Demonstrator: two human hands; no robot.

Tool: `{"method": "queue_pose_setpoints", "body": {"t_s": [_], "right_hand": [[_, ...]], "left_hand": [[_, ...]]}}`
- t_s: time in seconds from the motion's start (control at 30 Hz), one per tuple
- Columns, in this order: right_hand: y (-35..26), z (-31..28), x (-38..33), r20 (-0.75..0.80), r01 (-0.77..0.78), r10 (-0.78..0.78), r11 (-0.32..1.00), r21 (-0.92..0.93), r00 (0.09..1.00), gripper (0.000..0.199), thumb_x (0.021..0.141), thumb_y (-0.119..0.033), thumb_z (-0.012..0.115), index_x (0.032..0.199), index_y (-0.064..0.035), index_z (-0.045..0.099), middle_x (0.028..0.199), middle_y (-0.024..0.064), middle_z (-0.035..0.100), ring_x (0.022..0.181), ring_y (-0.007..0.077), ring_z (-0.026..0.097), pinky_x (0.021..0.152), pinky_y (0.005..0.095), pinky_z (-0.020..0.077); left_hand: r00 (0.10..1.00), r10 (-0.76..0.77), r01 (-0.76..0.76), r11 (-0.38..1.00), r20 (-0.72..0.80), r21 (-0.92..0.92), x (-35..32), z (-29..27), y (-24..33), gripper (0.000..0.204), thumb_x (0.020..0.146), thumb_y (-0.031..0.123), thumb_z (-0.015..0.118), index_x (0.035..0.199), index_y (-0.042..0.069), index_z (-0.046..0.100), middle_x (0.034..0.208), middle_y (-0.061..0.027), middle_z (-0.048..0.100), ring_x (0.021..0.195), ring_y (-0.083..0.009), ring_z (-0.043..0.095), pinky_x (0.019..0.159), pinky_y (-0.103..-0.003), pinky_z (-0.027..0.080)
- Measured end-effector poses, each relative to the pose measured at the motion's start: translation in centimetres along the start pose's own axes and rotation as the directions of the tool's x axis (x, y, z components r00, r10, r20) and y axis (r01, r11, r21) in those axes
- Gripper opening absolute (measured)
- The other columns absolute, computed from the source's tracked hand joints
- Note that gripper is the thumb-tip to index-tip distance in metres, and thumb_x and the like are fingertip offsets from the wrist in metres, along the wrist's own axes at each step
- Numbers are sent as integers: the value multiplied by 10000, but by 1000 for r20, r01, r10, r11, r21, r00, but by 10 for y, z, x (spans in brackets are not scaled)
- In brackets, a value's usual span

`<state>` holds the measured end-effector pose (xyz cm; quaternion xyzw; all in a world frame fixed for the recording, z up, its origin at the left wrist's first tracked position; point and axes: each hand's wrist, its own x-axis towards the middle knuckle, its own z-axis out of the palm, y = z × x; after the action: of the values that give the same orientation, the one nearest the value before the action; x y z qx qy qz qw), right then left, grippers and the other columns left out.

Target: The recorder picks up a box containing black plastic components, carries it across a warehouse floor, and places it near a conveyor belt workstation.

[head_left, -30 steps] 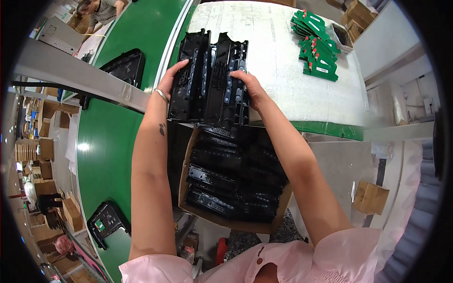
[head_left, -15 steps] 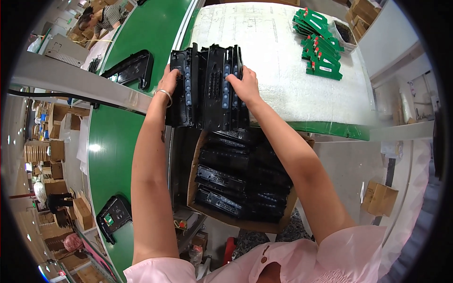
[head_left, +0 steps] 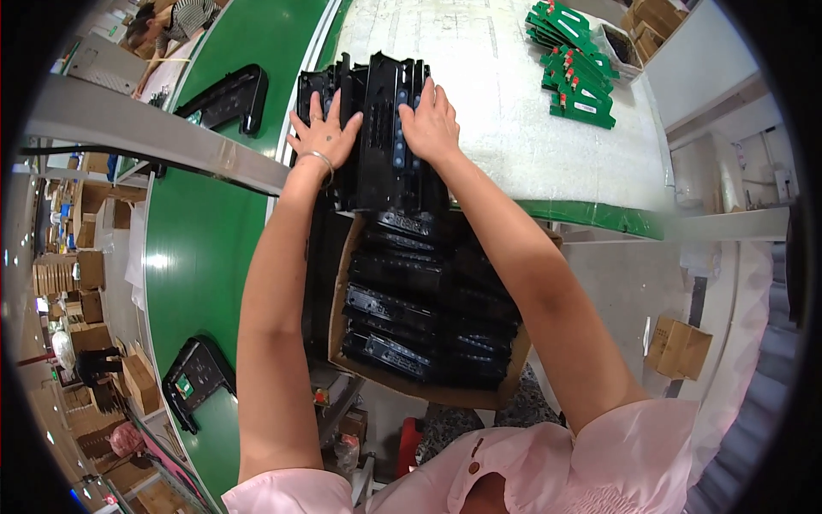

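A stack of black plastic housings [head_left: 373, 163] stands between my hands at the near left end of the white-covered table, above a carton. My left hand [head_left: 327, 133] lies on the left part of the stack, its fingers spread. My right hand [head_left: 433, 130] rests against the right part, fingers stretched forward and thumb apart, beside a row of pale round studs. Below the stack, the open carton [head_left: 454, 397] is filled with several more black housings [head_left: 398, 272] laid in rows. Both palms hide some of the stack.
Green circuit boards [head_left: 582, 81] lie piled at the far right of the white foam sheet [head_left: 505, 128], next to a small bin [head_left: 618, 50]. A green conveyor [head_left: 201, 265] on the left carries black housings [head_left: 205, 377]. A metal bar [head_left: 163, 137] crosses above it. A co-worker [head_left: 175, 21] bends over at far left.
My left hand has left the stack's left edge and now lies spread across its top. My right hand's fingers have straightened forward. The whole scene has shifted slightly up and left.
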<state>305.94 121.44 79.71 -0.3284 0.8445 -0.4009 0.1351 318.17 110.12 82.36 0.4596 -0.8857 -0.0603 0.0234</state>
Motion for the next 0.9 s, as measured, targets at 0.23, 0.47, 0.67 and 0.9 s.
{"method": "queue_pose_setpoints", "body": {"t_s": [0.23, 0.47, 0.67, 0.9], "right_hand": [[19, -82, -57, -48, 181, -184, 826, 534, 982, 561, 788, -266, 535, 1249, -19, 330, 1219, 203, 396, 1004, 290, 507, 808, 317, 422], [200, -129, -205, 260, -129, 35, 927, 351, 965, 196, 826, -78, 463, 973, 21, 548, 839, 96, 600, 779, 134, 562, 708, 239, 448], [348, -31, -162, 403, 293, -206, 941, -168, 892, 519, 843, -288, 443, 1217, 48, 314, 1224, 239, 361, 1140, 351, 346, 956, 362, 277], [347, -3, -135, 578, 174, -62, 975, -139, 814, 765, 755, -420, 547, 1257, 56, 219, 1274, 265, 259, 1176, 381, 271, 957, 367, 266]], "left_hand": [[918, 111, -183, 970, -381, -160, -41, -50, 8, 503, 777, 380, 514, 1197, 125, 412, 1245, -203, 364, 1185, -336, 289, 967, -390, 251], [946, -172, -206, 336, -275, -919, -225, 24, 45, 60, 812, 68, 473, 809, 32, 521, 809, -43, 518, 665, -98, 474, 611, -213, 403], [442, -125, 742, -506, 888, -441, -360, 250, 125, 616, 731, 329, 615, 1205, 54, 333, 1219, -79, 359, 1149, -189, 299, 950, -382, 228], [320, -665, 751, -257, 675, -609, -331, 358, 181, 1106, 570, 468, 714, 1307, -26, 55, 1347, -217, 79, 1249, -289, 135, 1012, -358, 152]]}}
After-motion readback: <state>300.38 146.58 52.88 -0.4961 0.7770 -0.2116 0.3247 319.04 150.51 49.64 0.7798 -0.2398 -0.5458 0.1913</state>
